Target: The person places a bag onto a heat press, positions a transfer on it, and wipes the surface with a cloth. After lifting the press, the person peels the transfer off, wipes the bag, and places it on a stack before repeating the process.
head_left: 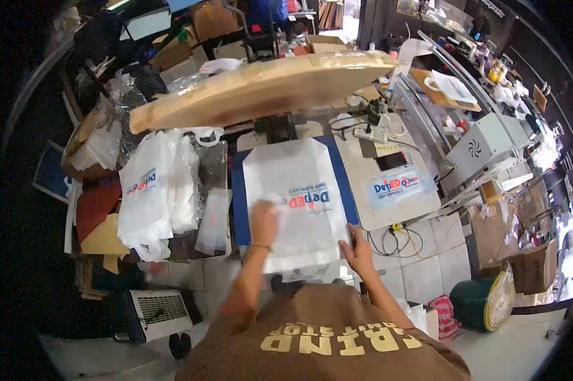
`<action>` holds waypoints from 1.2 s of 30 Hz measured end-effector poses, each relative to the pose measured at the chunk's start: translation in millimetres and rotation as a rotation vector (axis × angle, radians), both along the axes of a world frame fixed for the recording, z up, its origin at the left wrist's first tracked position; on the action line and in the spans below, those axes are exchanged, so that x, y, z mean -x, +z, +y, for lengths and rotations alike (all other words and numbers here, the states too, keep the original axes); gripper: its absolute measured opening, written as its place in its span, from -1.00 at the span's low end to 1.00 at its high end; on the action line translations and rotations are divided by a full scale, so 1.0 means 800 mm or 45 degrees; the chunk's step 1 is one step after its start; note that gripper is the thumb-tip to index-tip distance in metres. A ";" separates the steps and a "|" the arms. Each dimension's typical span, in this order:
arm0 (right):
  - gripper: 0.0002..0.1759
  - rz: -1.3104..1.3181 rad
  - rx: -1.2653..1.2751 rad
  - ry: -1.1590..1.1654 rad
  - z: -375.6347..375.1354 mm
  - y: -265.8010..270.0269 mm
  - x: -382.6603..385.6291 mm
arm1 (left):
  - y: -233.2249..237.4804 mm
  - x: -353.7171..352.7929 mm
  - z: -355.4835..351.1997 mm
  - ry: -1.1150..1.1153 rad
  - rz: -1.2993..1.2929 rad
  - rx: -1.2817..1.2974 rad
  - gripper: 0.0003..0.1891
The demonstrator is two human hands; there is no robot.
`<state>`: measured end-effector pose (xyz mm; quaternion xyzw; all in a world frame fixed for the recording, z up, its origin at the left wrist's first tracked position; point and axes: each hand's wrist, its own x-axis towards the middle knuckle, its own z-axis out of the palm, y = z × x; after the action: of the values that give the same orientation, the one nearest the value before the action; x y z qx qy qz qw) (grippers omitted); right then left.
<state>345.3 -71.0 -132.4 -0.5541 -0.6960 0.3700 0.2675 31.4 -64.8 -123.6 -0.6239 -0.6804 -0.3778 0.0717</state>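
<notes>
A white bag (286, 168) with a blue and red "DepED" print lies flat on a blue board (239, 190). Over the bag's left part is my left hand (264, 222), blurred, its fingers near the print; whether it holds anything is too smeared to tell. My right hand (357, 249) touches the lower right edge of the bag and board, thumb and fingers apart. Above the far end of the board hangs a wide brown panel (261, 92) with tape along its edge.
White printed bags (150, 187) are stacked at left beside a clear plastic sheet (213, 222). At right, a side table (388, 219) holds a printed film (401, 187), a phone (392, 161) and a power strip (370, 134). Cables hang below it.
</notes>
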 end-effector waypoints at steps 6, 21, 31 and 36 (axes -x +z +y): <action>-0.38 0.279 -0.199 0.034 0.001 -0.031 -0.001 | -0.009 -0.056 0.048 -0.111 -0.055 0.028 -0.80; -0.46 0.123 -0.144 -0.004 0.001 -0.012 0.004 | -0.027 -0.038 0.059 -0.118 -0.075 0.029 -0.75; -0.45 0.193 0.036 -0.094 -0.005 0.008 0.009 | -0.030 -0.111 0.137 -0.252 -0.083 -0.099 -0.81; -0.45 0.086 0.053 -0.083 -0.010 0.025 0.008 | -0.031 -0.103 0.137 -0.401 -0.047 -0.129 -0.84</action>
<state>339.1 -78.6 -112.6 -0.5692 -0.6604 0.3939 0.2912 113.5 44.8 -148.0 -0.7113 -0.5554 -0.4297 0.0305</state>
